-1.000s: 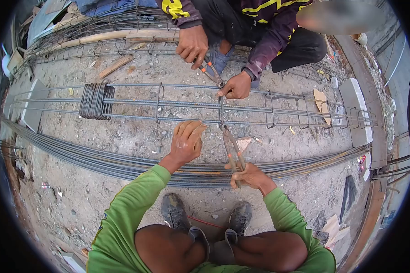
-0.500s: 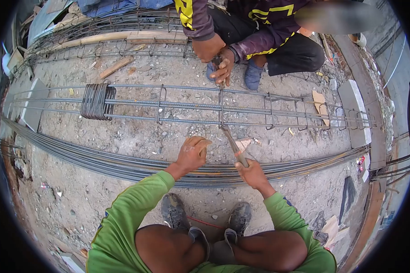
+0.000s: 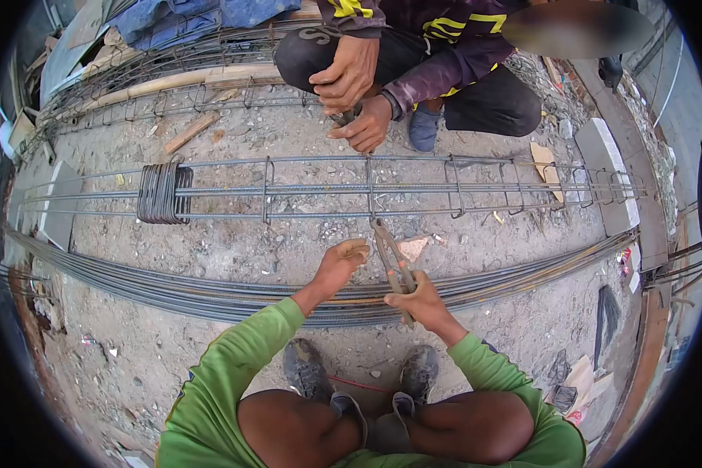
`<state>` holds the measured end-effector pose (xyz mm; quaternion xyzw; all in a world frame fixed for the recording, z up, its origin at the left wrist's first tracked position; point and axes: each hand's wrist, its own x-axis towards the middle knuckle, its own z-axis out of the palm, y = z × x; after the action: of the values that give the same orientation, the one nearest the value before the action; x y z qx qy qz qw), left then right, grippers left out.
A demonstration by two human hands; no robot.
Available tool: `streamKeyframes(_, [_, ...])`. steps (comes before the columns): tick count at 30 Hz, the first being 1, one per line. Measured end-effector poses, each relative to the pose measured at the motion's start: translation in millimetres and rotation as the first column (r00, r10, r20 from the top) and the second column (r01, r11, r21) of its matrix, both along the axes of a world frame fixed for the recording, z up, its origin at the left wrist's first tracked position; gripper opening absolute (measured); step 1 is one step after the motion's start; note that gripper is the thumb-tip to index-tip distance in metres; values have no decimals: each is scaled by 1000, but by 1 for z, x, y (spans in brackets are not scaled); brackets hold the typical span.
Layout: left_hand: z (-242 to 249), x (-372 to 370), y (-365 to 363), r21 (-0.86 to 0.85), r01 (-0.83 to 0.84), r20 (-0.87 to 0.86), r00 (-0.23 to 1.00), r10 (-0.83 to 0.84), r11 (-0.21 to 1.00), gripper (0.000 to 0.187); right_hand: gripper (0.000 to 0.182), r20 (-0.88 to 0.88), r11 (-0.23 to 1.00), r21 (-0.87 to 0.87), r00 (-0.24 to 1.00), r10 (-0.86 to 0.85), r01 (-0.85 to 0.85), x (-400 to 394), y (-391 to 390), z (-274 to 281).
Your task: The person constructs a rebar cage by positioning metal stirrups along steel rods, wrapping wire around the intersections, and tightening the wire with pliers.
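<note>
My right hand [image 3: 421,304] grips a pair of pincers [image 3: 392,261] by the handles, which stand spread apart. Their jaws meet the near corner of an upright stirrup [image 3: 370,187] on a long rebar cage [image 3: 320,189]. To the left of the pincers is my left hand [image 3: 339,265], its fingers loosely bent and apart, with nothing visible in them. It hovers above a bundle of steel bars [image 3: 234,300]. Across the cage, a co-worker's two hands [image 3: 363,125] hold a dark tool by the same stirrup's far side.
Bunched stirrups [image 3: 164,193] hang on the cage's left part. Grey blocks [image 3: 607,175] support its ends. Behind lie more rebar cages, a wooden pole [image 3: 164,87] and a blue tarp [image 3: 187,19]. A bunch of thin dark wire [image 3: 607,316] lies at right.
The pincers' handles have spread apart in my right hand. My left hand's fingers have straightened somewhat. The co-worker's hands have shifted left, and one has lifted. My view has shifted slightly.
</note>
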<state>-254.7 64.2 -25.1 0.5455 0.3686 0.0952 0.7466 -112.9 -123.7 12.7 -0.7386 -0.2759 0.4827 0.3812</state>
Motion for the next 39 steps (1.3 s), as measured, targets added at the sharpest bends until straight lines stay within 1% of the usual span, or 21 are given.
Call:
streamKeyframes(1, [2, 2, 1, -142, -23, 29, 999, 27, 990, 45, 49, 465, 991, 133, 882, -80, 21, -5, -3, -3])
streamKeyframes(8, [17, 21, -10, 44, 7, 66, 998, -10, 999, 27, 54, 407, 973, -50, 885, 227, -227, 18, -6, -14])
streamKeyframes(9, [35, 24, -13, 101, 11, 5, 1000, -11, 995, 25, 52, -263, 993, 41, 957, 120, -113, 25, -7, -14])
streamKeyframes(10, [49, 27, -15, 157, 17, -56, 998, -9, 987, 26, 52, -818, 999, 40, 575, 13, 35, 31, -8, -16])
streamKeyframes(11, [57, 31, -16, 156, 21, -58, 998, -12, 988, 26, 52, -820, 999, 38, 573, 10, 38, 35, -13, -25])
streamKeyframes(13, [67, 37, -18, 246, 20, -44, 999, -9, 969, 26, 53, -988, 989, 63, 148, 42, 136, 34, -16, -33])
streamKeyframes(14, [66, 38, -16, 245, 21, -45, 999, -10, 969, 26, 53, -988, 989, 62, 147, 42, 137, 35, -18, -35])
streamKeyframes(16, [64, 37, -12, 261, 120, -176, 982, -75, 958, 24, 51, -725, 1000, 26, 688, 28, -13, 26, -6, -2])
streamKeyframes(17, [61, 34, -11, 260, 120, -176, 982, -75, 958, 24, 51, -725, 1000, 26, 688, 28, -13, 23, -5, -8])
streamKeyframes(19, [53, 25, -9, 24, 34, 12, 999, -34, 999, 20, 47, -158, 986, 142, 982, 104, -82, 18, -4, -24])
streamKeyframes(20, [45, 22, -9, 23, 39, 9, 999, -39, 999, 20, 47, -161, 987, 142, 982, 100, -77, 21, -7, -26])
streamKeyframes(22, [35, 16, -7, -274, -61, 185, 976, 114, 960, 16, 49, -728, 993, -73, 676, -115, 90, 30, -11, -20])
streamKeyframes(26, [34, 8, 9, -668, -84, 331, 856, 396, 739, 14, 53, -725, 975, -223, 665, -180, 20, 36, -31, -56])
streamKeyframes(28, [44, 10, 17, -428, 57, 261, 963, 63, 902, 19, 39, -265, 962, -243, 963, 59, -126, 33, -34, -59])
streamKeyframes(29, [38, 13, 16, -429, 55, 262, 963, 66, 901, 19, 39, -263, 961, -245, 963, 62, -129, 33, -33, -58])
streamKeyframes(30, [25, 21, 13, 118, 291, 77, 951, -301, 949, 22, 37, 7, 946, -266, 981, 193, -184, 34, -31, -53])
streamKeyframes(31, [15, 28, 9, 550, 549, -271, 830, -487, 629, 25, 36, 271, 925, -303, 910, 315, -230, 35, -28, -47])
streamKeyframes(32, [6, 30, 0, 476, 679, -453, 734, -506, 559, 30, 36, 271, 924, -305, 909, 315, -230, 36, -23, -39])
streamKeyframes(35, [-61, 20, -32, 513, 656, -591, 738, -327, 553, 28, 41, 239, 965, -215, 949, 203, -152, 40, -9, -22])
streamKeyframes(37, [-41, 11, -40, 511, 613, -550, 772, -318, 603, 27, 46, 292, 957, -218, 922, 253, -193, 44, -5, -21])
streamKeyframes(39, [-12, 5, -43, 447, 431, -177, 901, -395, 784, 27, 46, 236, 985, -119, 960, 149, -123, 42, -10, -24])
